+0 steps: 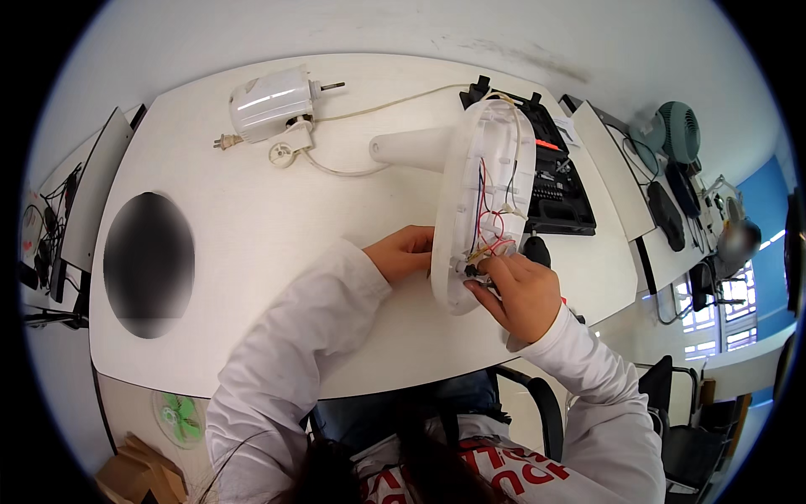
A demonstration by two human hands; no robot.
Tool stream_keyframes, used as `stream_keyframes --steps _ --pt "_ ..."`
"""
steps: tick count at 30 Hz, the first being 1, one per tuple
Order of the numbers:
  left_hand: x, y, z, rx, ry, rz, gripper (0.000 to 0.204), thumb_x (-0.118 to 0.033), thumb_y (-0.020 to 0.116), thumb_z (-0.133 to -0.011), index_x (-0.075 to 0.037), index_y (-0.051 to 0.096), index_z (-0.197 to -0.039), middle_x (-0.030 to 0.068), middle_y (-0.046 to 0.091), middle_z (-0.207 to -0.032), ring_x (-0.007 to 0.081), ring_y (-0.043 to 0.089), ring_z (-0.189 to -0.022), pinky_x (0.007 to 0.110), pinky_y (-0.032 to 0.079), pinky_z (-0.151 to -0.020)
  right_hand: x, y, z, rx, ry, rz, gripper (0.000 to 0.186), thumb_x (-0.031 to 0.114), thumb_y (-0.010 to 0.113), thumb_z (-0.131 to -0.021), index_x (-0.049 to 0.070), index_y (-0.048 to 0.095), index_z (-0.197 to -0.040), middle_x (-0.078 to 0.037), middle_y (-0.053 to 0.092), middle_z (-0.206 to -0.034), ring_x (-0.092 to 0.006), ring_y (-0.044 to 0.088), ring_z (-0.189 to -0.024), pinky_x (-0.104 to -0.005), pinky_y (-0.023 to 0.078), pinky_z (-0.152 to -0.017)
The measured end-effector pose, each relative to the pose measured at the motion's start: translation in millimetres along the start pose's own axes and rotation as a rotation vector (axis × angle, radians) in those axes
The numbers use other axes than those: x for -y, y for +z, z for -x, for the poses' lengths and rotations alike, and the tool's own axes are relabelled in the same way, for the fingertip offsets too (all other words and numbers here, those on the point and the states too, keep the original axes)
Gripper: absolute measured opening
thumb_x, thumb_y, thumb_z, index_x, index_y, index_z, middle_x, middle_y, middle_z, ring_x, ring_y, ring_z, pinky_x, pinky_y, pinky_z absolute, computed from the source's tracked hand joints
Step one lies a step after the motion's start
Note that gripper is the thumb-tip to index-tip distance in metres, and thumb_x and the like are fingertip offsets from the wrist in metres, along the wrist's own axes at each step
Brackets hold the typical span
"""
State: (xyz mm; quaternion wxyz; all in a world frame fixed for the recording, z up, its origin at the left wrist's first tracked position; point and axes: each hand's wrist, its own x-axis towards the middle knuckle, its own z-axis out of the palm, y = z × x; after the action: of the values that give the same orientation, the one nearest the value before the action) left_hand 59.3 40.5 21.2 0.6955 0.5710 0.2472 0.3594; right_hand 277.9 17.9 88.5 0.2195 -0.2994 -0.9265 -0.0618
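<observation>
On my feed, the right hand (527, 296) pinches a small black part (471, 270) between thumb and fingertips, at the near end of the white base (452, 202). The base stands on its side between both hands, long axis running from about one o'clock to seven, its hollow face and red and blue wires (481, 197) turned toward three. The left hand (401, 254) touches the outer face from nine o'clock, fingers curled; their tips are hidden, so I can't tell whether it grips. The right is nearer the wires. Farther up, a white post (410, 149) juts from the base toward nine. Across the white table (252, 218), I see a motor (273, 102) at ten and an open black tool case (564, 220) around one; beyond, a green fan (678, 133) at two.
</observation>
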Motion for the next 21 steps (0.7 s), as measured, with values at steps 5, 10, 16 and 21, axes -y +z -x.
stream_keyframes --steps 5,10,16,21 --pt "-8 4 4 -0.001 -0.022 -0.051 0.039 -0.018 0.053 -0.094 -0.004 0.050 -0.130 0.0061 0.059 -0.122 0.0145 0.054 -0.111 0.030 0.042 -0.097 -5 2 -4 0.100 -0.056 0.106 0.025 0.028 0.072 -0.077 0.009 0.057 -0.083 -0.003 0.056 -0.066 -0.0196 0.057 -0.055 -0.0312 0.045 -0.048" --pt "-1 5 3 -0.020 -0.022 -0.036 0.037 -0.019 0.050 -0.095 -0.004 0.051 -0.129 0.0066 0.060 -0.121 0.0156 0.055 -0.111 0.030 0.042 -0.096 -5 1 -11 0.097 -0.072 0.068 0.026 0.033 0.069 -0.080 0.009 0.057 -0.084 -0.003 0.057 -0.061 -0.0204 0.058 -0.049 -0.0317 0.043 -0.043" --pt "34 0 -8 -0.120 -0.044 -0.178 0.033 -0.020 0.047 -0.095 -0.001 0.059 -0.119 0.0089 0.064 -0.111 0.0166 0.058 -0.103 0.029 0.044 -0.091 1 0 -12 0.193 0.045 0.061 0.023 0.028 0.067 -0.083 0.007 0.059 -0.085 -0.006 0.060 -0.066 -0.0260 0.058 -0.052 -0.0350 0.045 -0.047" --pt "43 9 -14 -0.127 0.027 -0.111 0.036 -0.024 0.046 -0.095 0.001 0.061 -0.115 0.0094 0.066 -0.105 0.0166 0.059 -0.098 0.028 0.045 -0.086 -2 -1 -13 0.178 0.006 0.018 0.025 0.030 0.067 -0.083 0.007 0.058 -0.086 -0.006 0.060 -0.063 -0.0255 0.058 -0.050 -0.0349 0.044 -0.044"
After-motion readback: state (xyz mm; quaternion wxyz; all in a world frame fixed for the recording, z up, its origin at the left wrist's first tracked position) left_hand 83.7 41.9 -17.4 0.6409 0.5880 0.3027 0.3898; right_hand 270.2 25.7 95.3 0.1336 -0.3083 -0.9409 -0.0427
